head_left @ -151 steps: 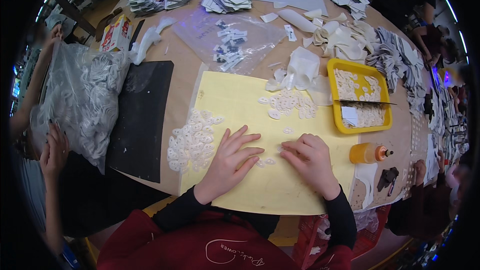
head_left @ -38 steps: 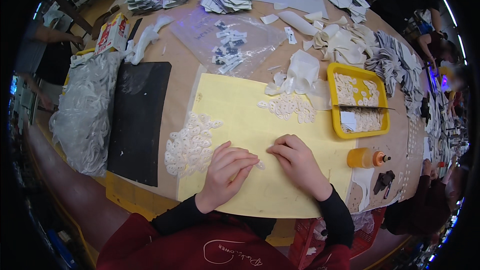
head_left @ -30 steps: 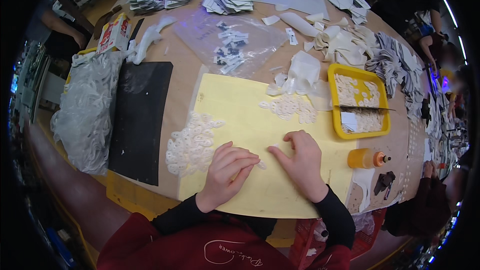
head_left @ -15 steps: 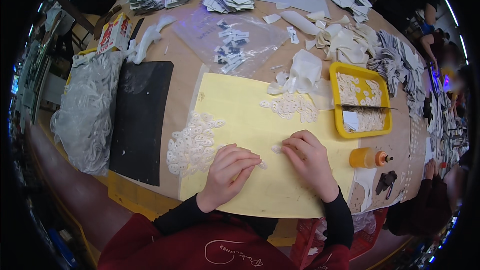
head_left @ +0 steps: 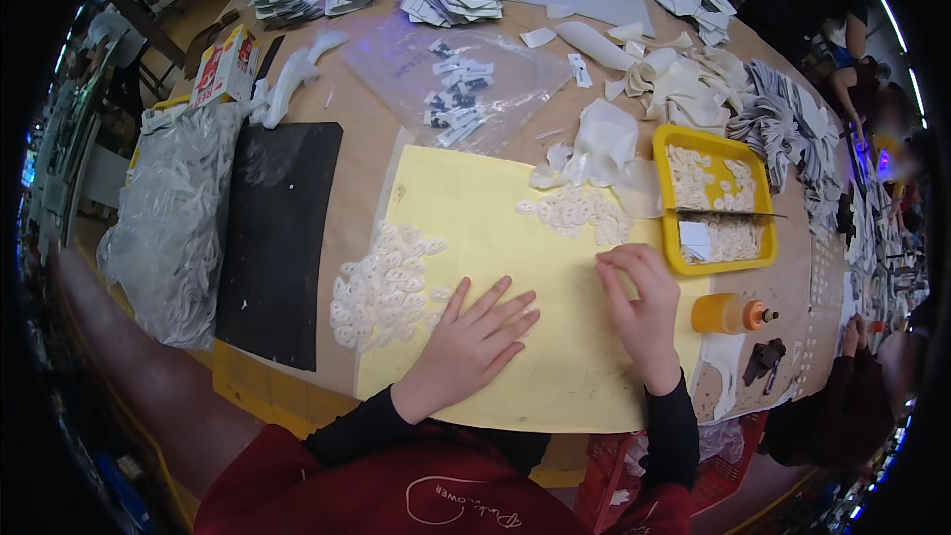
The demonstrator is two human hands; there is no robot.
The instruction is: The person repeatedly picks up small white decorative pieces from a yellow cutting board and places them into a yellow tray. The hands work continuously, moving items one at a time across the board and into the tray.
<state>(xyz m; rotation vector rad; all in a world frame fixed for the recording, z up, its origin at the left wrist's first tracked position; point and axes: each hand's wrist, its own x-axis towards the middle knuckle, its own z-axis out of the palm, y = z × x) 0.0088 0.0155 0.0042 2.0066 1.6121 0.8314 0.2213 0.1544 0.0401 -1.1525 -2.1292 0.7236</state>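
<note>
1. The left hand (head_left: 480, 339) is spread wide, palm down on the yellow sheet (head_left: 555, 391) – perhaps to steady it, since the fingers appear to grip nothing.
2. The right hand (head_left: 639, 297) is raised farther right, its fingers curled and narrow near the thumb; whether a small piece sits between the tips I cannot tell.
3. A heap of white oval pieces (head_left: 376, 287) lies just left of the left hand, partly over the sheet's left edge, likely for easy reach. A few strays lie between heap and hand.
4. A second cluster of ovals (head_left: 580, 216) lies on the sheet's far right, seemingly kept apart from the first – bare sheet separates them.
5. The yellow tray (head_left: 721, 266) stands on the desk (head_left: 362, 168) to the far right of the right hand. It holds more pale pieces on both sides of a thin dark strip (head_left: 728, 213), which seems to act as a divider; a white card (head_left: 693, 238) rests in its near half.
6. A bottle (head_left: 715, 313) of orange liquid is near the tray; upright or lying, I cannot tell.
7. At far left, a clear bag (head_left: 168, 228) is stuffed with greyish-white pieces.
8. Below the desk's near right edge, a red crate (head_left: 604, 476) contains crumpled plastic.
</note>
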